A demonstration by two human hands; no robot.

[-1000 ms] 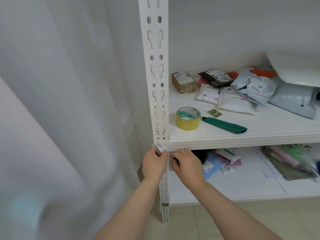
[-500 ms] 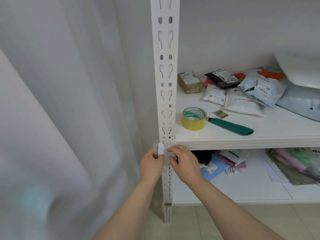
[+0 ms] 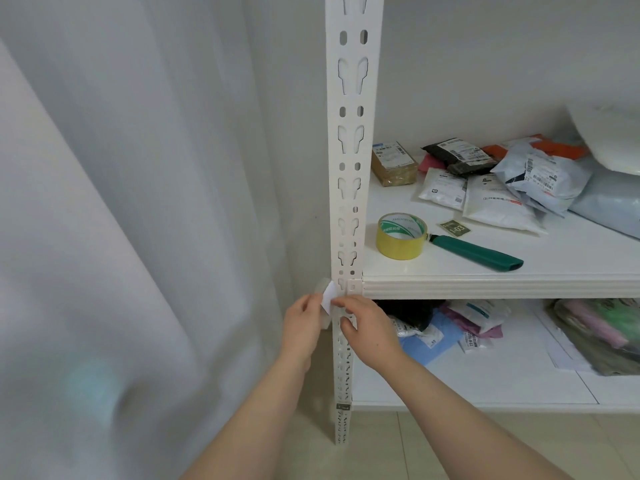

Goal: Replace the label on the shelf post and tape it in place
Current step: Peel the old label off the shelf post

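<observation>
Where the shelf post (image 3: 349,168) stood: upright beside a pale curtain (image 3: 104,202), white and slotted. Nothing lay flat on it yet at the shelf joint.
Shelf (image 3: 571,251): parcels at the back. The tape roll (image 3: 401,236) and a green cutter (image 3: 478,252) touched each other near the post. A dark tag (image 3: 454,228) just behind the cutter was possibly the old label, though I couldn't be sure.
Progress: roughly halfway, I judged. The new slip was already on a strip of tape, while wrapping and smoothing it down remained.
Left hand (image 3: 301,323): fingers curled narrow, pinching the clear tape (image 3: 321,286) just left of the post.
Right hand (image 3: 370,327): fingertips closed on the label's near edge, against the post.
Label (image 3: 329,299): a small white slip, tilted, at the post's left edge just below the joint — half off it.
</observation>
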